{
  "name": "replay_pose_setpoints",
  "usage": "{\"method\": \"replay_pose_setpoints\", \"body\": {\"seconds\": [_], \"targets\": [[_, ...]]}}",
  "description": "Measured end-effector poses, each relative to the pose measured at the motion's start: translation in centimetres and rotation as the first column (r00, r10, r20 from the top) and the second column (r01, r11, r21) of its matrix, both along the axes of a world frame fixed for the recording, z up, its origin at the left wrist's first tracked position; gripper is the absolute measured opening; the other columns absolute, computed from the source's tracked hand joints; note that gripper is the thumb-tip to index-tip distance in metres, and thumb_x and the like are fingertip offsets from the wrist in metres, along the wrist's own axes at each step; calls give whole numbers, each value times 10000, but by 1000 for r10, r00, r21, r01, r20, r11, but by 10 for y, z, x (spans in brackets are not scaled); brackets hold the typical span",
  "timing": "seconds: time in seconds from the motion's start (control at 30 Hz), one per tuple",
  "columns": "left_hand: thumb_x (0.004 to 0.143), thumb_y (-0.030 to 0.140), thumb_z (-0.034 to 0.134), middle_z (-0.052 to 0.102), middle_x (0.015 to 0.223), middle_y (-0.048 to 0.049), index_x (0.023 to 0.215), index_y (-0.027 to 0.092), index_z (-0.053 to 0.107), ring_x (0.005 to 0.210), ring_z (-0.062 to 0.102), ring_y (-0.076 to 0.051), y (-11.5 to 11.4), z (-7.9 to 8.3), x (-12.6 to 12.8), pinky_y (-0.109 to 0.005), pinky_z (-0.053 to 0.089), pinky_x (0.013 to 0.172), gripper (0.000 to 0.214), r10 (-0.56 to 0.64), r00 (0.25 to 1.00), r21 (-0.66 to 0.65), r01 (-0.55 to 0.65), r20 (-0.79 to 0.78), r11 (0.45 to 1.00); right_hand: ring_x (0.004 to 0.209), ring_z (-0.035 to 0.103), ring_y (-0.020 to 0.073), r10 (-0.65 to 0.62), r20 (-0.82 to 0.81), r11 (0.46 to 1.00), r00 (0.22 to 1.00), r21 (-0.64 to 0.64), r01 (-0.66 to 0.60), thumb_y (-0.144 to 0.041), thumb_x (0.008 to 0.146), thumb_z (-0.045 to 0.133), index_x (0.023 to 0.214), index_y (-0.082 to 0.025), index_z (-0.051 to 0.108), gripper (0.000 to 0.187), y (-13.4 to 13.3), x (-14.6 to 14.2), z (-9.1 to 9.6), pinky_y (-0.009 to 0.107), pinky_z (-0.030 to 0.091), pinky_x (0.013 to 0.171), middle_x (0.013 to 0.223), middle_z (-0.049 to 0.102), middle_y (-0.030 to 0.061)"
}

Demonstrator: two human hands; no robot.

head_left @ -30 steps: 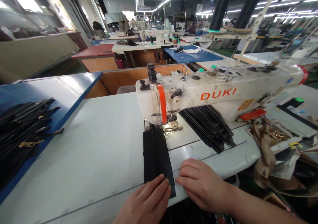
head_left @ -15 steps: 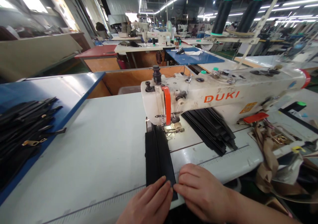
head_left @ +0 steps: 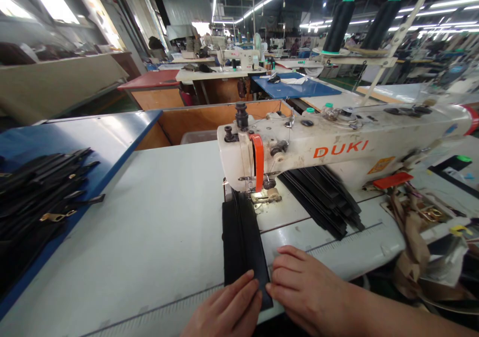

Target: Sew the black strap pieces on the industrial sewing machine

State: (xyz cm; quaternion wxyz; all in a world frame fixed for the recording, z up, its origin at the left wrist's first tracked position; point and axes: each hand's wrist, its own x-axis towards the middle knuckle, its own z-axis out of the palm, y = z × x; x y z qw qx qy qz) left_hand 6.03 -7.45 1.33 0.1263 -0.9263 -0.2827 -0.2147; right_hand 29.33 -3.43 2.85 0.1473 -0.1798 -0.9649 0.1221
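Note:
A black fabric strip [head_left: 242, 242] with a lengthwise fold or seam lies on the sewing machine's bed, its far end under the presser foot area of the white sewing machine [head_left: 295, 147]. My left hand [head_left: 228, 309] rests over the near end of the strip, fingers together and pressed down on it, the thumb hidden. At the right edge of the same strip, my right hand [head_left: 303, 287] is closed, its thumb and fingertips pinching or pressing that edge. The needle itself cannot be made out behind the orange guard [head_left: 258, 162].
Several black strips [head_left: 322, 197] lie stacked under the machine arm. On the blue table [head_left: 130, 132] at left lies a pile of black zippered pieces [head_left: 45, 197]. Tan straps [head_left: 407, 252] hang at right by a tray of metal buckles. Two thread cones [head_left: 339, 25] stand behind.
The whole view has shifted slightly, so everything sits a little lower and further right. Both hands stay on the near end of the strip, which shows no clear movement through the machine.

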Motion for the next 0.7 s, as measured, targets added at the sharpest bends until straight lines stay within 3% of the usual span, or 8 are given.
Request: {"method": "replay_pose_setpoints", "body": {"seconds": [0.43,0.7], "targets": [[982,109,272,716,1014,-16,1023,182,669,998,649,-143,6,11,-3,-181,528,833,405,-34,997,-61,30,-75,998,920,499,197,25,-14,997,1000,-66,-26,-162,862,484,1053,-142,603,226,8,2,-1,365,245,1070,855,622,48],[982,145,269,651,1189,-94,1216,114,586,1225,519,-203,32,7,-13,-253,502,937,395,-87,995,-199,77,-43,977,939,472,205,-8,-15,1000,1000,-19,8,-183,885,477,1060,-138,603,220,32,-3,-7,381,255,1052,870,608,50]]}}
